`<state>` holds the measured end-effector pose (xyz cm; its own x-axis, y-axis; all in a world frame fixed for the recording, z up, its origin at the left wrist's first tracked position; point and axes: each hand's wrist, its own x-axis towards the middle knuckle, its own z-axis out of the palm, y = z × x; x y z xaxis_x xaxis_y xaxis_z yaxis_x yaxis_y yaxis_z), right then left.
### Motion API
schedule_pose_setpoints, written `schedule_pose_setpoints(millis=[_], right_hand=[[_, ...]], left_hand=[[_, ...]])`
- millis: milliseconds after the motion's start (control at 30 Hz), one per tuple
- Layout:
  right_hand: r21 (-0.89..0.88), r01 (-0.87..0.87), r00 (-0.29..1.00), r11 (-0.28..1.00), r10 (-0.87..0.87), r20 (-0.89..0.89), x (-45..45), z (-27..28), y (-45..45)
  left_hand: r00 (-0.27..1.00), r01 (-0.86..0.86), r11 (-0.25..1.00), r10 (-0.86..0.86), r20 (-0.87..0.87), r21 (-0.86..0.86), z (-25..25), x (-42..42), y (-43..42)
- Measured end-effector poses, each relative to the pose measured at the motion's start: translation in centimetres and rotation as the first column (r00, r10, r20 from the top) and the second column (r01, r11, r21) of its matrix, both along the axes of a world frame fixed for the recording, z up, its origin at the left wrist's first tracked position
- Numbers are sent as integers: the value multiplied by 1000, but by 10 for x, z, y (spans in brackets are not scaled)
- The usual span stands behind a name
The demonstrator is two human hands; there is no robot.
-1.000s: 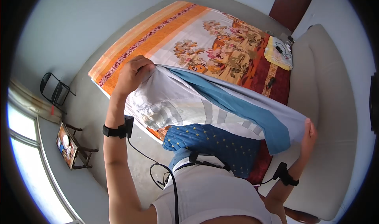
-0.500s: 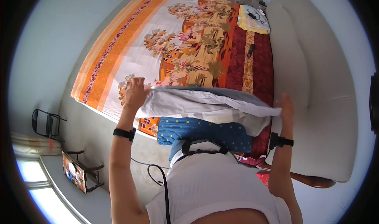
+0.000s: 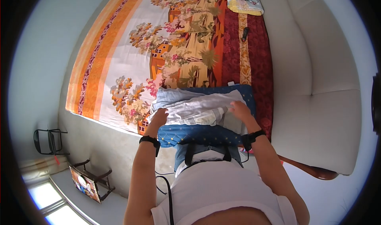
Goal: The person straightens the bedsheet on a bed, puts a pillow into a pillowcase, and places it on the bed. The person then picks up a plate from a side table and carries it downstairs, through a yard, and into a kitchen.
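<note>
A light grey and white garment [image 3: 198, 106], loosely folded, lies across a blue quilted cloth [image 3: 190, 135] with small yellow dots at the bed's near edge. At the garment's left end is my left hand [image 3: 160, 117], its fingers bent in against the fabric and closed on that edge. My right hand [image 3: 240, 110] rests at the right end, fingers apart and pointing left over the cloth. Both wrists wear black bands. The garment's exact kind cannot be made out from its folds.
A patterned bedsheet [image 3: 131, 66] covers the bed. Farther off lie a black remote [image 3: 245, 34] and a folded yellow-white cloth [image 3: 254, 6]. The padded grey headboard [image 3: 329, 114] borders the right. At left stand a dark folding chair [image 3: 49, 141] and a wooden chair [image 3: 105, 180].
The garment, held stretched in the air between both hands, has come down onto the blue quilted cloth. My hands have lowered and moved closer together. The view has tilted down.
</note>
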<state>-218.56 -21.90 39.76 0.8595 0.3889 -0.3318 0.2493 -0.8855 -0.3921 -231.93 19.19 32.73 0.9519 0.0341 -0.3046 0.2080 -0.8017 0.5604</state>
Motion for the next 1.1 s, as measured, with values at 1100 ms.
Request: schedule_pose_setpoints(millis=[1100], right_hand=[[226, -212, 638, 951, -41, 769, 85, 202, 98]], left_hand=[[614, -676, 644, 222, 757, 360, 215, 48, 173]])
